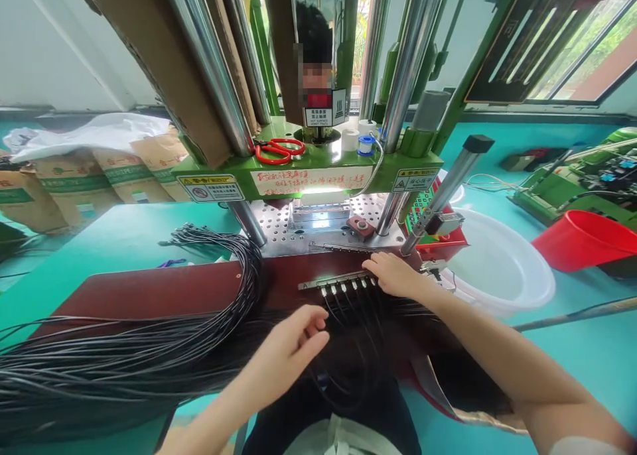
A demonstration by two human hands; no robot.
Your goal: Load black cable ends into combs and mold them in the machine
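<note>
A narrow metal fixture bar [311, 285], marked A at its left end, lies on the brown bench board. Several cable connectors [344, 288] sit in a row along it, their black cables trailing toward my lap. The fingers of my right hand [395, 276] are bent over the bar's right end and closed on it; the exact grip underneath is hidden. My left hand [298, 339] hovers just left of the hanging cables, fingers loosely curled and thumb apart, with nothing visible in it. Behind the bar lies a second metal strip [343, 248], marked B.
A green press [318, 166] stands ahead, its lit mould [321, 219] on a perforated plate. Red-handled scissors [279, 151] and a blue-rimmed spool [366, 144] rest on it. Bundled black cables [199, 342] cover the left; a white tub [517, 276] and red bucket [582, 239] stand right.
</note>
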